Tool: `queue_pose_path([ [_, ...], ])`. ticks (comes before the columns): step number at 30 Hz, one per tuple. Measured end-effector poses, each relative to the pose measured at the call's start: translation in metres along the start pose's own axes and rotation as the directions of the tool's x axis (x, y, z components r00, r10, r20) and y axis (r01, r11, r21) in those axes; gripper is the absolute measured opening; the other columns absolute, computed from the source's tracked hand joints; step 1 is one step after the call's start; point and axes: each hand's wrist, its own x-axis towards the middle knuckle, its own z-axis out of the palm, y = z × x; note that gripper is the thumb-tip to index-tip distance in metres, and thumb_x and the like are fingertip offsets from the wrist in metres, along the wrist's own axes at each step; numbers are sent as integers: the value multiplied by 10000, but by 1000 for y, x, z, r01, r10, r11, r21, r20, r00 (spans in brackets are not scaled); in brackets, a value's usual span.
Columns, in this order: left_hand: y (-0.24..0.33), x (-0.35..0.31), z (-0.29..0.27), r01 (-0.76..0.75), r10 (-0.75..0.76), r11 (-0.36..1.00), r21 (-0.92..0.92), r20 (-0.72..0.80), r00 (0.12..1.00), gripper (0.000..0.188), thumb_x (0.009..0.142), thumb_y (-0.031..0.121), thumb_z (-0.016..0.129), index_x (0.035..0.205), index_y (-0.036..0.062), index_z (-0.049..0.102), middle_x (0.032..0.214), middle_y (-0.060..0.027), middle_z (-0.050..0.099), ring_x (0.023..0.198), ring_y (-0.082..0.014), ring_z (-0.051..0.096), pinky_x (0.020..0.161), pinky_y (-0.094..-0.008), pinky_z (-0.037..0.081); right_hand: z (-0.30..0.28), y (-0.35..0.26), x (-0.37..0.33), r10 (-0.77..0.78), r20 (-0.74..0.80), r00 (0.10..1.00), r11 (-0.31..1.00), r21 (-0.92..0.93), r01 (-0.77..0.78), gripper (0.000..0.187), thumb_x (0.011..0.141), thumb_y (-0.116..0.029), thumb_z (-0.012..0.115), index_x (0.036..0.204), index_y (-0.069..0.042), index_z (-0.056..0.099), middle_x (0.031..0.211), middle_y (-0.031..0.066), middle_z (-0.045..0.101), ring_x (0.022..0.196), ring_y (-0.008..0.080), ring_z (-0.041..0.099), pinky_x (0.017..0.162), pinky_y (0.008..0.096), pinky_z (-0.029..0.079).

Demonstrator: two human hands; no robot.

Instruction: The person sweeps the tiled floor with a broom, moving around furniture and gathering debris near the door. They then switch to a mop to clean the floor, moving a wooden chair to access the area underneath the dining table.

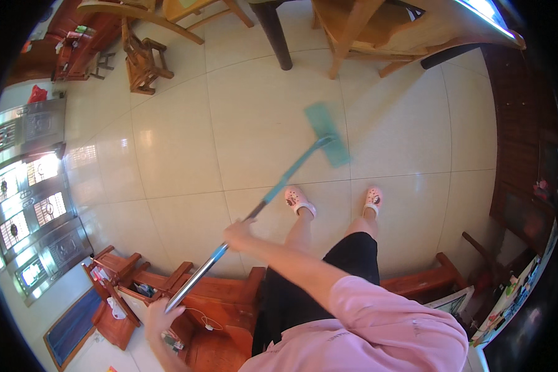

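A flat mop (288,175) with a teal rectangular head (327,135) slants across the floor, its head lying ahead of my feet and slightly blurred. Around the upper end of its silver pole, my left hand (159,317) is closed. My right hand (239,235) grips the pole farther down, near its dark middle section, with the forearm crossing in front of my body. Below the mop head stand my feet in pink clogs (299,201).
Glossy beige tiles (167,136) cover the floor. Wooden chairs (144,62) and a table (428,28) on dark legs are at the far side. Reddish wooden seating (220,304) is close behind me. A metal door (34,204) stands left, dark cabinets (521,124) right.
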Motion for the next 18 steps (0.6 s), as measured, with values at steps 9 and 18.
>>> queue_pose_path([
  [9, -1, -85, -48, 212, -190, 974, 82, -216, 958, 292, 547, 246, 701, 603, 7, 544, 544, -161, 510, 528, -297, 536, 511, -365, 401, -27, -101, 11, -421, 90, 902, 907, 42, 419, 206, 589, -166, 633, 781, -91, 627, 831, 101, 586, 868, 261, 532, 662, 625, 388],
  [18, 85, -53, -87, 63, -59, 995, 81, -55, 997, 217, 572, 112, 685, 731, 1, 586, 581, -153, 537, 542, -276, 541, 528, -323, 419, -53, -11, -40, -177, -246, 953, 958, 180, 224, 169, 644, -168, 589, 787, -83, 618, 827, 78, 595, 863, 241, 532, 679, 638, 358],
])
